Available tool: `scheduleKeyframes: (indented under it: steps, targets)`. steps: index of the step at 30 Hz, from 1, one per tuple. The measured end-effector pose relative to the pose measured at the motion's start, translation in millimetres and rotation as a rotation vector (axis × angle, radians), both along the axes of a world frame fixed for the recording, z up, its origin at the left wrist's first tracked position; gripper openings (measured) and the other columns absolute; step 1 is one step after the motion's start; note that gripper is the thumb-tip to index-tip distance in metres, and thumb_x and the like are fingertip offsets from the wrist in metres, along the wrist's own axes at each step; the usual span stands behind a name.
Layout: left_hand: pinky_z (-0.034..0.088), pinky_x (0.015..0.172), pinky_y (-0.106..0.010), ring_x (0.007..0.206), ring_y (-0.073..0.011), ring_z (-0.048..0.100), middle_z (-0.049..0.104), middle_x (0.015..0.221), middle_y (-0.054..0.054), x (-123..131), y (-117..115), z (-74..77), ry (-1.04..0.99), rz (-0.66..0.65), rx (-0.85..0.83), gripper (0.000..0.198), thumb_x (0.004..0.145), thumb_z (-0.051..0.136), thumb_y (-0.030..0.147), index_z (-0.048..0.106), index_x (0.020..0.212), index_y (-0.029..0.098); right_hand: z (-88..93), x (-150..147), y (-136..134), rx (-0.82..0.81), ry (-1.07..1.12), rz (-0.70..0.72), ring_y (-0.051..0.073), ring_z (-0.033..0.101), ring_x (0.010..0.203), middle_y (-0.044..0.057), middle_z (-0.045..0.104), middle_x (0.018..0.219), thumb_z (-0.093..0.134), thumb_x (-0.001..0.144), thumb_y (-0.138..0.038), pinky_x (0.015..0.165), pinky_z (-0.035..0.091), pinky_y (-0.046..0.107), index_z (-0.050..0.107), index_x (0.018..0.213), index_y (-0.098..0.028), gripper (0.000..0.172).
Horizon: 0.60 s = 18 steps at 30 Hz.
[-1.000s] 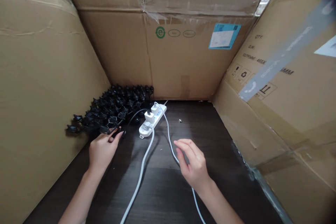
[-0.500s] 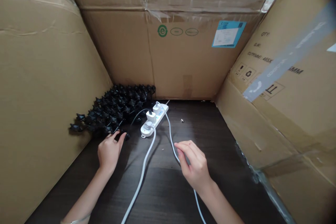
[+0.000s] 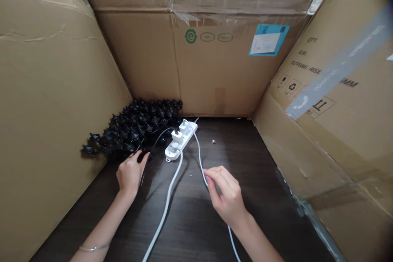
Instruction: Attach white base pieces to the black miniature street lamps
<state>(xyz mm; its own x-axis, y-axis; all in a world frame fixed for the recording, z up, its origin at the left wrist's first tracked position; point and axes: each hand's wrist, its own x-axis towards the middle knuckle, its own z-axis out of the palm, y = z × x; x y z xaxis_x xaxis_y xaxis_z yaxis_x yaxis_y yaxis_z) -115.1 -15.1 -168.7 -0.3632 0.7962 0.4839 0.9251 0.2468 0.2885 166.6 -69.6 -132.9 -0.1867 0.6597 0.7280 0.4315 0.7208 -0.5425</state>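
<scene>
A white power strip [image 3: 184, 141] lies on the dark tabletop, with a white plug [image 3: 174, 147] and two white charger blocks in it. From the nearer charger block [image 3: 177, 136], a thin black cable [image 3: 159, 136] runs to my left hand [image 3: 129, 174], whose thumb and fingers curl round it beside a heap of black pointed pieces [image 3: 138, 125]. Part of that grip is hidden. My right hand [image 3: 225, 192] pinches a thin white cable [image 3: 199, 153] coming from the farther charger block [image 3: 184, 126]. A thicker white cord [image 3: 167, 200] passes between my hands.
Cardboard walls stand at the left [image 3: 55, 102], back [image 3: 208, 73] and right [image 3: 291, 143] of the dark tabletop [image 3: 190, 221]. A small shiny bit [image 3: 214, 141] lies right of the power strip.
My left hand has moved slightly right, and the black cable now shows along its thumb. My right fingertips have closed in on the thin white cable. The power strip stays put.
</scene>
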Motion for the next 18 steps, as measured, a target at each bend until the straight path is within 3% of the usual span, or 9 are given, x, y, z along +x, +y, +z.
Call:
scheduleKeyframes:
  steps: [10, 18]
  targets:
    - [0.045, 0.064, -0.027, 0.081, -0.0235, 0.067, 0.071, 0.098, -0.009, 0.0, 5.8, -2.9, -0.044, 0.009, -0.005, 0.035, 0.082, 0.054, 0.040, 0.067, 0.103, 0.015, 0.5, -1.1, -1.1, 0.015, -0.015, -0.006, 0.016, 0.056, 0.073, 0.007, 0.063, 0.081, 0.047, 0.084, -0.003, 0.064, 0.048, 0.032, 0.059, 0.099, -0.015, 0.023]
    - [0.043, 0.059, -0.028, 0.074, -0.0261, 0.067, 0.072, 0.088, -0.012, -1.2, 2.0, 1.2, -0.021, 0.042, 0.017, 0.038, 0.080, 0.055, 0.043, 0.069, 0.098, 0.013, 0.5, 0.0, -1.4, 0.013, -0.006, -0.009, 0.017, 0.056, 0.073, 0.007, 0.063, 0.081, 0.048, 0.083, -0.003, 0.065, 0.048, 0.032, 0.059, 0.099, -0.015, 0.023]
